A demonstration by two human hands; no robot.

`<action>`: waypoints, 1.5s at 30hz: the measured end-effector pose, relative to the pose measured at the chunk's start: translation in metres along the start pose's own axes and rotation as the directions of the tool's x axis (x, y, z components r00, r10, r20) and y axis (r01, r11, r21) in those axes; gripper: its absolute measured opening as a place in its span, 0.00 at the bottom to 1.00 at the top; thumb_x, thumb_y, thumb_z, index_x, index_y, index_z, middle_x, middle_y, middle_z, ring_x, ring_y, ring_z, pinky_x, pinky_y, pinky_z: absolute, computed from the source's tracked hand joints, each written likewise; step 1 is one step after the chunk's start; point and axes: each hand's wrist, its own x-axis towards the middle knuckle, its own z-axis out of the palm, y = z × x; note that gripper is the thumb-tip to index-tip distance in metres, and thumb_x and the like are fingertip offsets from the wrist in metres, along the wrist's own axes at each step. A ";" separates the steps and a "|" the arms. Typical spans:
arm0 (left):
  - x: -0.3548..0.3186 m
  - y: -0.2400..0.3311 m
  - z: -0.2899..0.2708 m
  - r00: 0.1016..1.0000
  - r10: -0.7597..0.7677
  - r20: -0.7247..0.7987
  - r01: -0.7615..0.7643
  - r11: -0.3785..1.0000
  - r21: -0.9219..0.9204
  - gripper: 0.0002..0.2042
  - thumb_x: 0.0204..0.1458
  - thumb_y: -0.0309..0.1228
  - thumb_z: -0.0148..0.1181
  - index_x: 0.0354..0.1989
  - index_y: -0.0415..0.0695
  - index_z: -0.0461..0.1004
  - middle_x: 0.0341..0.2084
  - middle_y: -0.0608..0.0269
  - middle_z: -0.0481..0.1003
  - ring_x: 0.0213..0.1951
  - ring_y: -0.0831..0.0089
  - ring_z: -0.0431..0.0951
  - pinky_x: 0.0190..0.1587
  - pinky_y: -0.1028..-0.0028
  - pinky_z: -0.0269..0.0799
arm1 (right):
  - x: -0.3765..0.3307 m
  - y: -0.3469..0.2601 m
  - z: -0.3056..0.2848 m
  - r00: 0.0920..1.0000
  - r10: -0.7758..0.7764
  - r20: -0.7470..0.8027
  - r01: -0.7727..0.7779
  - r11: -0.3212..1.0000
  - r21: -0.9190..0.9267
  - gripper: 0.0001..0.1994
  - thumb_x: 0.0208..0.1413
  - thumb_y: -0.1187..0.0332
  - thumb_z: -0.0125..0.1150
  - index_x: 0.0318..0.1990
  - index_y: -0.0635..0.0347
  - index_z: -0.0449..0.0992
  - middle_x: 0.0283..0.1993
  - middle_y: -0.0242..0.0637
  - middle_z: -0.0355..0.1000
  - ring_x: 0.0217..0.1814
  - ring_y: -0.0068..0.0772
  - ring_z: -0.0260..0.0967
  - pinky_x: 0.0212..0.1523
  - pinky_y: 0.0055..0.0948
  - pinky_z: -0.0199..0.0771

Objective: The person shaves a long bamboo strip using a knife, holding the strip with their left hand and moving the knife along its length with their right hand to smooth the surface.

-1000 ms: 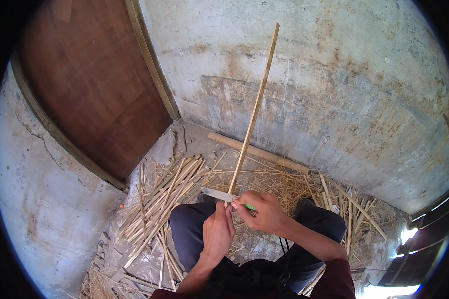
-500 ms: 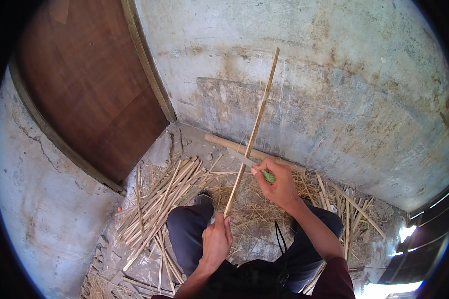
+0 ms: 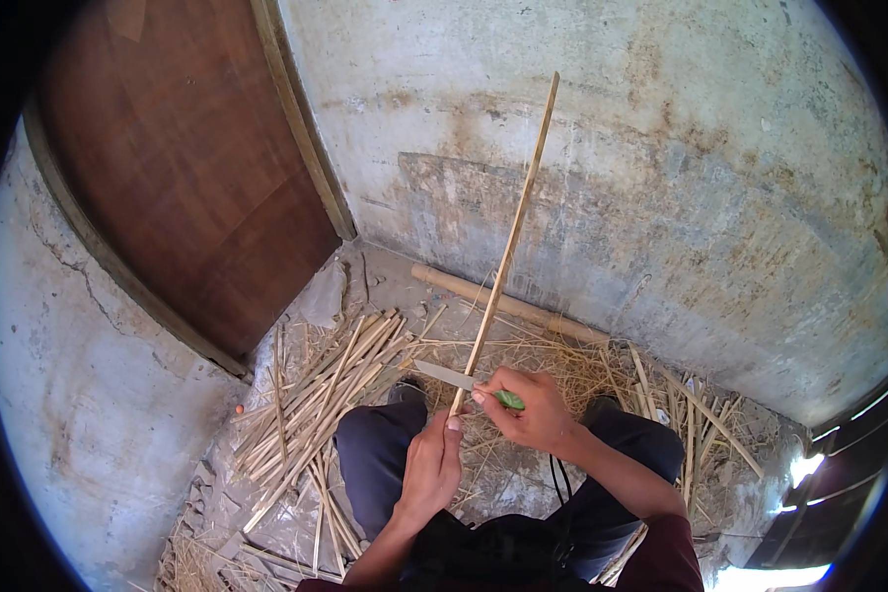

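Note:
A long, thin bamboo strip (image 3: pixel 521 214) slants up and away between my knees, its far end in front of the wall. My left hand (image 3: pixel 430 462) is closed around the strip's near end. In my right hand (image 3: pixel 531 407) is a knife (image 3: pixel 446 373) with a green handle, gripped with the fingers wrapped round it. The blade points left and lies across the strip, a short way beyond my left hand. Fine shavings curl from the strip about midway along.
Many split bamboo strips (image 3: pixel 331 400) lie piled on the floor at left, more strips (image 3: pixel 696 419) at right. A thick bamboo pole (image 3: pixel 508 304) lies along the wall (image 3: pixel 661 197). Shavings (image 3: pixel 553 355) cover the floor between. A brown door (image 3: pixel 187 178) stands at far left.
My right hand has drawn the knife down along the strip, close to my left hand. My left hand keeps its hold on the near end.

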 end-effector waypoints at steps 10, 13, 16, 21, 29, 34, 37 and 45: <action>0.008 -0.014 0.008 0.991 0.065 -0.116 -0.075 0.994 -0.082 0.11 0.72 0.28 0.59 0.55 0.36 0.80 0.26 0.59 0.77 0.25 0.73 0.73 0.30 0.68 0.68 | -0.007 -0.001 0.013 0.997 -0.069 -0.027 0.069 0.997 0.024 0.05 0.63 0.72 0.70 0.39 0.61 0.79 0.34 0.42 0.81 0.33 0.47 0.83 0.31 0.40 0.80; 0.005 -0.018 0.006 0.998 -0.019 -0.054 0.004 0.962 -0.272 0.10 0.71 0.29 0.61 0.54 0.36 0.81 0.25 0.69 0.75 0.25 0.85 0.66 0.26 0.74 0.61 | -0.009 -0.001 0.010 0.994 -0.107 -0.017 0.108 0.993 0.041 0.05 0.62 0.71 0.71 0.39 0.60 0.79 0.34 0.40 0.80 0.31 0.44 0.82 0.29 0.38 0.79; 0.004 -0.008 0.004 0.993 -0.119 -0.001 0.111 0.929 -0.353 0.10 0.72 0.29 0.61 0.54 0.37 0.82 0.25 0.76 0.74 0.25 0.90 0.61 0.25 0.77 0.55 | -0.013 -0.002 0.007 0.997 -0.056 0.051 0.056 0.998 -0.010 0.06 0.61 0.73 0.74 0.38 0.62 0.81 0.33 0.43 0.81 0.30 0.39 0.83 0.29 0.34 0.77; 0.005 -0.010 0.005 0.993 -0.107 -0.045 0.080 0.910 -0.407 0.09 0.73 0.29 0.60 0.52 0.38 0.82 0.25 0.79 0.73 0.24 0.92 0.59 0.24 0.79 0.51 | -0.013 0.000 0.009 0.994 -0.108 0.027 0.110 0.993 -0.049 0.05 0.59 0.73 0.76 0.38 0.61 0.83 0.30 0.38 0.78 0.25 0.35 0.78 0.25 0.32 0.74; 0.006 -0.010 0.007 0.989 -0.041 -0.144 -0.008 0.945 -0.328 0.10 0.71 0.27 0.62 0.55 0.39 0.84 0.21 0.81 0.70 0.21 0.93 0.56 0.22 0.78 0.47 | -0.007 -0.006 0.005 0.973 -0.228 -0.032 0.218 0.959 -0.181 0.04 0.60 0.74 0.74 0.36 0.59 0.83 0.28 0.35 0.76 0.21 0.31 0.74 0.21 0.32 0.71; -0.013 -0.007 0.003 0.993 -0.114 -0.035 0.095 0.935 -0.341 0.10 0.72 0.29 0.61 0.55 0.40 0.84 0.22 0.81 0.69 0.21 0.93 0.56 0.22 0.79 0.46 | 0.018 0.013 -0.026 0.962 -0.179 -0.207 0.141 0.973 -0.184 0.06 0.63 0.74 0.72 0.34 0.60 0.81 0.25 0.36 0.76 0.22 0.29 0.76 0.23 0.31 0.71; -0.015 -0.015 0.006 0.993 -0.117 -0.013 0.105 0.929 -0.354 0.10 0.73 0.30 0.61 0.55 0.41 0.84 0.22 0.81 0.69 0.22 0.93 0.55 0.22 0.79 0.46 | 0.027 0.017 -0.036 0.949 -0.124 -0.289 0.078 0.983 -0.166 0.07 0.65 0.73 0.71 0.34 0.60 0.79 0.24 0.38 0.76 0.23 0.29 0.76 0.23 0.31 0.71; 0.001 -0.014 0.000 0.995 -0.101 -0.023 0.087 0.934 -0.346 0.11 0.73 0.31 0.60 0.57 0.42 0.84 0.23 0.80 0.71 0.22 0.92 0.56 0.23 0.79 0.47 | 0.001 0.011 -0.010 0.971 -0.234 0.047 0.238 0.965 -0.113 0.03 0.60 0.72 0.74 0.38 0.59 0.84 0.29 0.36 0.79 0.21 0.31 0.75 0.21 0.32 0.70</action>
